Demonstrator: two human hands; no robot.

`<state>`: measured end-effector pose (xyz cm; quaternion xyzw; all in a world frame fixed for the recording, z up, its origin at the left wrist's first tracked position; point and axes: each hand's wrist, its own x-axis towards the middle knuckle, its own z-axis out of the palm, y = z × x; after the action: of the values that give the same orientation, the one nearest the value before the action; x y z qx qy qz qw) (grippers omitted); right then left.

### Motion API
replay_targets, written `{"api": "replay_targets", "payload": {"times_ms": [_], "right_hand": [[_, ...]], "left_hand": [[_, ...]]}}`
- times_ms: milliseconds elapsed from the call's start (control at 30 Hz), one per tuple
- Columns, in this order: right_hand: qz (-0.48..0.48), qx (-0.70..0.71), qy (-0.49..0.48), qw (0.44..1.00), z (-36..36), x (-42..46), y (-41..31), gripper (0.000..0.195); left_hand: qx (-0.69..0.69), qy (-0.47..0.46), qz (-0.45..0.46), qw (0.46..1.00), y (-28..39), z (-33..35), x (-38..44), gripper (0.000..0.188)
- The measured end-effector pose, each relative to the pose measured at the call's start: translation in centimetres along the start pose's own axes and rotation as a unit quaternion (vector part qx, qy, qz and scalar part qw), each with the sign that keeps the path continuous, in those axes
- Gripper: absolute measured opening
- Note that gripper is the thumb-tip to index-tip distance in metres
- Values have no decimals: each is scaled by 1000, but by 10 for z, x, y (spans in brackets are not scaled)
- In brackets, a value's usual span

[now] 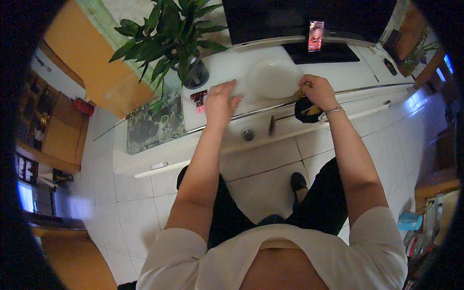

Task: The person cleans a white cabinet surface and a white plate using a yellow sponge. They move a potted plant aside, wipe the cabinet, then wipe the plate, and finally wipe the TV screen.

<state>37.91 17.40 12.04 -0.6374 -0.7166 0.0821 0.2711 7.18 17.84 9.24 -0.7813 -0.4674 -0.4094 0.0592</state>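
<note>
My left hand [220, 103] hovers over the white cabinet top [232, 72], fingers apart and nothing in them. Just to its right lies a round white dish [272, 81], bowl or plate. My right hand [319, 92] is at the dish's right edge, its fingertips pinching a small brownish-yellow piece [303, 88] too blurred to identify. Below that hand, at the cabinet's front edge, is a black open-topped bag or container [303, 115] with something brown in it. A small pink-and-dark patterned item [199, 101] lies beside my left hand.
A leafy plant in a dark glass vase [196, 74] stands at the back left. A lit phone [316, 36] stands upright before a television [268, 21]. A remote control [390, 67] lies at right. Drawer fronts with a knob [248, 134] face my legs.
</note>
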Motion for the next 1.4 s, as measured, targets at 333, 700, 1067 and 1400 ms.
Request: {"api": "replay_targets", "payload": {"times_ms": [333,700,1067,1400], "right_hand": [[-45,54,-22,997,-44,-32,-50,15],[-19,381,-84,920,-114,-70,-13,24],[-68,315,34,946,-25,-67,-58,22],[-356,179,75,914,46,-87,-138,38]], "left_hand": [[-18,-42,156,987,50,13,7,51],[-223,-318,-147,910,128,-56,-39,36],[-675,-146,-422,588,97,-56,-66,47],[-679,-116,-390,611,77,-48,-69,46]]}}
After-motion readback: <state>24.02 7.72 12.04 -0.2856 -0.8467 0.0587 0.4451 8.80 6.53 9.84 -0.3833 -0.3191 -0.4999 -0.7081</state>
